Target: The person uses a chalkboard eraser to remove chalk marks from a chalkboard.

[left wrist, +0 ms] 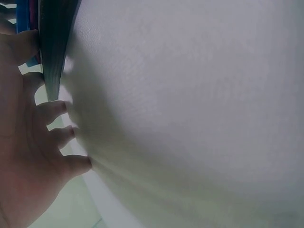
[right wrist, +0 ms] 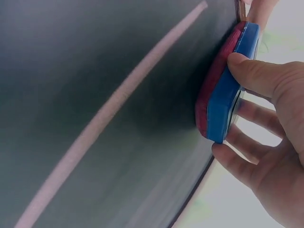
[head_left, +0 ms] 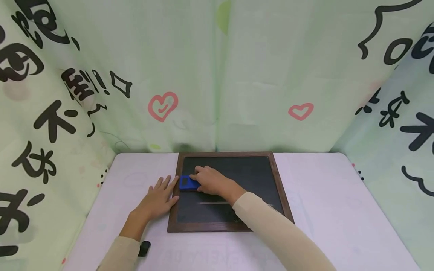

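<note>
A small blackboard (head_left: 234, 169) with a brown wooden frame lies on the table. My right hand (head_left: 213, 180) grips a blue board eraser (head_left: 188, 183) near the board's left side; in the right wrist view the thumb and fingers hold the blue back of the eraser (right wrist: 224, 102), its red felt side toward the board. A pale chalk line (right wrist: 111, 107) runs across the dark surface beside it. My left hand (head_left: 157, 199) has its fingers spread, the thumb and index fingertip at the left edge of the frame. In the left wrist view, fingers of the left hand (left wrist: 33, 128) touch that frame edge (left wrist: 51, 52).
The table (head_left: 322, 195) has a white cover. Behind and beside it hangs a pale green curtain (head_left: 251, 75) with black writing and pink hearts. A dark object (head_left: 144, 248) shows at the left wrist.
</note>
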`<act>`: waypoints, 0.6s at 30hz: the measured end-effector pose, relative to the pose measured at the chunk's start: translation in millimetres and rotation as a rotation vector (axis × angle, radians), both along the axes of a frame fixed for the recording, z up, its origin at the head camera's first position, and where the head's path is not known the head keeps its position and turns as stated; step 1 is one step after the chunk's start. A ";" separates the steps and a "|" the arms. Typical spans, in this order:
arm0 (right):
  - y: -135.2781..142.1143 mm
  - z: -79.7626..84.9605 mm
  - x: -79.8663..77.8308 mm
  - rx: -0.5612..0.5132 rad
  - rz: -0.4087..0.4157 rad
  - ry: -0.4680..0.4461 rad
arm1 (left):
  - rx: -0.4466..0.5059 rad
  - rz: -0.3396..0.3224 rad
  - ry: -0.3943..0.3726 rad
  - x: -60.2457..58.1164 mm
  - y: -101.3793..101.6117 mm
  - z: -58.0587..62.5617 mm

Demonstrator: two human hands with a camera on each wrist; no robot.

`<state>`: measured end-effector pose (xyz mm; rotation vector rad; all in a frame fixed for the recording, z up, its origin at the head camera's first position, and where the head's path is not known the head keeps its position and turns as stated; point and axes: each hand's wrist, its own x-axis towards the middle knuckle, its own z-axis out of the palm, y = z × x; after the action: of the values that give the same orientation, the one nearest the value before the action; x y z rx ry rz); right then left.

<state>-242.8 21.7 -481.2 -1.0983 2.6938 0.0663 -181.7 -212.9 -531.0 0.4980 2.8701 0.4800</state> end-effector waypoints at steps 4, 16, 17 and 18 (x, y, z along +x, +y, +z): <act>1.6 0.2 7.4 0.014 0.022 0.003 | 0.003 0.003 -0.003 1.4 -0.4 -0.5; 16.0 2.4 18.6 -0.006 0.035 -0.042 | 0.005 0.005 -0.002 0.7 -0.4 -2.1; 19.1 2.2 19.4 -0.013 0.035 -0.041 | 0.006 0.006 -0.003 0.7 -0.1 -2.0; 22.4 2.0 20.3 -0.021 0.037 -0.037 | 0.008 0.008 -0.002 0.8 0.3 -2.2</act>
<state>-222.5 44.1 -479.2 -1.1434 2.6474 0.0238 -180.9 -212.7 -533.2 0.4877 2.8699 0.4935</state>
